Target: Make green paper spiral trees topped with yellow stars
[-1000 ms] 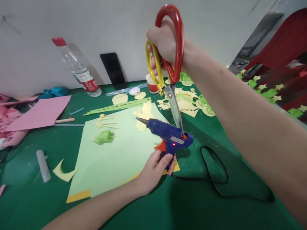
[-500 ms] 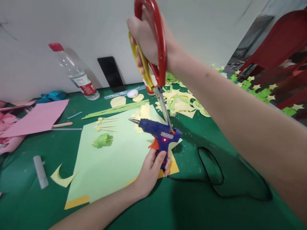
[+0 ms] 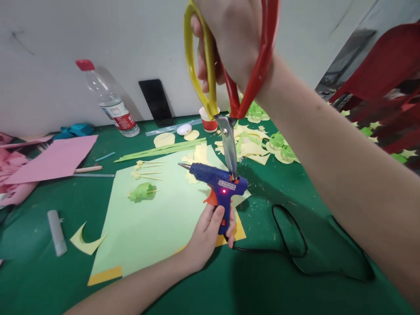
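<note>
My left hand (image 3: 210, 236) is closed round the handle of a blue glue gun (image 3: 210, 173) with an orange trigger and a lit red light. Its metal nozzle points left over a pale green paper sheet (image 3: 147, 232). Above it, my right hand (image 3: 232, 35) grips scissors (image 3: 226, 131) with one yellow and one red handle. The blades point down, and their tips are at the opening in the top rear of the glue gun. What lies inside that opening is too small to make out. A green paper bud on a stick (image 3: 143, 191) lies on the sheet.
Yellow paper scraps (image 3: 249, 146), green strips (image 3: 160, 150) and a paper cup (image 3: 209, 120) lie behind the gun. A water bottle (image 3: 114, 109) and phone (image 3: 156, 103) stand by the wall. The black cord (image 3: 262, 250) loops right. Pink paper (image 3: 57, 159) is at left.
The scissors have turned and their handles have spread wider, with my right hand shifting right. The blade tips stay at the glue gun's top, and my left hand has barely moved.
</note>
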The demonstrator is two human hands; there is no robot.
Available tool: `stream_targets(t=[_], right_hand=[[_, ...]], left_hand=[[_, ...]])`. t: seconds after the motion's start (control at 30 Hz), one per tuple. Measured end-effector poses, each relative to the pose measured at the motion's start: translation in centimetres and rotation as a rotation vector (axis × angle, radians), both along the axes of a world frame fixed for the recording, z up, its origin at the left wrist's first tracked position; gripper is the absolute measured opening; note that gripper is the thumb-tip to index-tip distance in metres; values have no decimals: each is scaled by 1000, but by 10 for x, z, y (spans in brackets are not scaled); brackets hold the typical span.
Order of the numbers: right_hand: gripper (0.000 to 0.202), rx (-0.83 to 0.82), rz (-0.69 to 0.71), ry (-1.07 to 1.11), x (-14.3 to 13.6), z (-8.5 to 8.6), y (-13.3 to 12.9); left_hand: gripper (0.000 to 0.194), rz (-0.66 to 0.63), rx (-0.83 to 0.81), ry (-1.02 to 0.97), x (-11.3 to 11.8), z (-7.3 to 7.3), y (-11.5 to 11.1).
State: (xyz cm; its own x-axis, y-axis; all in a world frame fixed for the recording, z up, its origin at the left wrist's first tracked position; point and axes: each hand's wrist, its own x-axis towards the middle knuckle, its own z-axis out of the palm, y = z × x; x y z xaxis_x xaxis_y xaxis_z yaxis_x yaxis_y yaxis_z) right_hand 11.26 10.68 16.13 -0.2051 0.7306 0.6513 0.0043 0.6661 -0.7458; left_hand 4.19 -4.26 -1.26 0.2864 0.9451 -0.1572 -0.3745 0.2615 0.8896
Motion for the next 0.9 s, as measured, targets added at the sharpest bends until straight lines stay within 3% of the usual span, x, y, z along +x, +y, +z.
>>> stream_targets(t=[0.2, 0.4, 0.73, 0.9], right_hand=[[37, -61, 7, -84, 5, 6, 4], [39, -103, 126, -40, 11, 4, 5], [41, -145, 41, 47, 18, 1, 3], [38, -99, 95, 10, 18, 2, 2]], left_hand=[[34, 8, -15, -32, 0, 2, -1], [36, 12, -34, -43, 0, 2, -1], [35, 14, -28, -51, 0, 3, -1], [35, 10, -23, -29, 0, 3, -1]])
